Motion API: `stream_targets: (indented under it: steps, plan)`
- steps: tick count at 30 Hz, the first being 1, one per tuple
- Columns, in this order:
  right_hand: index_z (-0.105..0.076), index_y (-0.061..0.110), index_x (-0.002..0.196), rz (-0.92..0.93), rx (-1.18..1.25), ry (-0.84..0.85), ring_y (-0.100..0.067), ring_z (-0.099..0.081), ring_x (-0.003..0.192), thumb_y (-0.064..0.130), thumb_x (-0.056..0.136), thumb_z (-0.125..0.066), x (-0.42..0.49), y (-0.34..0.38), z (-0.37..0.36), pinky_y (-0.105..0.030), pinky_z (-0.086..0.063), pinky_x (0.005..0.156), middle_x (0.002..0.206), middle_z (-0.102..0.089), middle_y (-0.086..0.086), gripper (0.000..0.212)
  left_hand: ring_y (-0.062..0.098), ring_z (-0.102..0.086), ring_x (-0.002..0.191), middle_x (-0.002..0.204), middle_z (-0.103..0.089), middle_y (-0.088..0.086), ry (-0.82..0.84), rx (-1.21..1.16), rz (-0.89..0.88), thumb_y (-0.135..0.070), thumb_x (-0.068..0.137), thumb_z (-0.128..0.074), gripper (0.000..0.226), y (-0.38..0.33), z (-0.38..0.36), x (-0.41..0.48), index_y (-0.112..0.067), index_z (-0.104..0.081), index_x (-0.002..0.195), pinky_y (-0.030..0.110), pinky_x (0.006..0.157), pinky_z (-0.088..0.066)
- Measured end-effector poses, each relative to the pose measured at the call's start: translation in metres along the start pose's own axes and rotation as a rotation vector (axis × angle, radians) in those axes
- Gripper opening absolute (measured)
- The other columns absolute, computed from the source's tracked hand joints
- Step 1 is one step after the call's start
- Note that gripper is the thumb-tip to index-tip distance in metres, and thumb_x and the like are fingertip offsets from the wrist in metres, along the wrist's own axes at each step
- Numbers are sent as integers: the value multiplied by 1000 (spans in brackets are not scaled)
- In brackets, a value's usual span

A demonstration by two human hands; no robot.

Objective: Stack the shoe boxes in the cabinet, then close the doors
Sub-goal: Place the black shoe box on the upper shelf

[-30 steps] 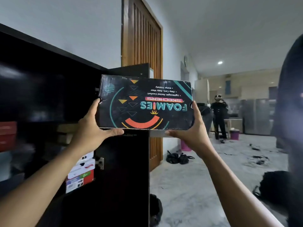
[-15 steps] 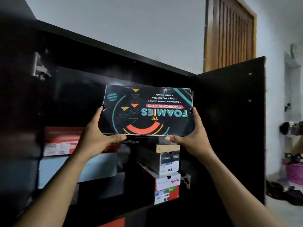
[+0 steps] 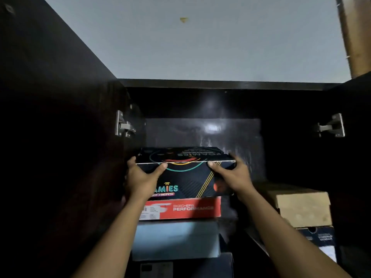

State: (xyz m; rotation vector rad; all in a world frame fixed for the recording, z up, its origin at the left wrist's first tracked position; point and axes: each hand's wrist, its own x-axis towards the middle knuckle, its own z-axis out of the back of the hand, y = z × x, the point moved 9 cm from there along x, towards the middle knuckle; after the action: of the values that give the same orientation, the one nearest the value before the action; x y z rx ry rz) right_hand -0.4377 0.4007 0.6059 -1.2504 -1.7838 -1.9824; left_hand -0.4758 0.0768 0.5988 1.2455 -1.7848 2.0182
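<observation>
Left hand (image 3: 140,177) and right hand (image 3: 232,175) grip the black shoe box (image 3: 186,177), resting on the red box (image 3: 184,210) inside the cabinet (image 3: 220,85).

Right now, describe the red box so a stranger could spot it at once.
Look inside the open dark cabinet, at the boxes piled on its left. The red box lies just below the black Foamies box and above a pale blue box. It alone is red, lettered Skechers Performance in white.

Dark open cabinet (image 3: 220,86), shoe boxes inside in a left stack (image 3: 176,239) and a right stack (image 3: 303,209).
</observation>
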Motion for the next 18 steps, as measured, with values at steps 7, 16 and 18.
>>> stream_targets:
  steps: [7, 16, 18]
  plan:
    - [-58, 25, 124, 42, -106, -101, -11, -68, 95, 51, 66, -89, 30, -21, -14, -34, -54, 93, 99, -70, 10, 71, 38, -43, 138, 153, -40, 19, -90, 126, -127, -41, 84, -76, 95, 0, -13, 9, -7, -23, 156, 44, 110, -38]
    - [-58, 20, 128, 43, -197, -146, -26, -68, 99, 52, 70, -86, 41, -45, -27, -40, -55, 89, 103, -73, -3, 72, 36, -21, 150, 161, -28, 18, -119, 546, -342, -39, 88, -71, 80, 6, -47, 13, 1, -40, 149, 47, 121, -25]
    - [-57, 23, 127, 59, -207, -119, -26, -69, 98, 49, 71, -86, 44, -50, -34, -42, -56, 89, 99, -72, 1, 68, 30, -10, 154, 166, -19, 12, -53, 540, -313, -42, 90, -69, 81, 19, -53, 15, -3, -35, 153, 44, 123, -25]
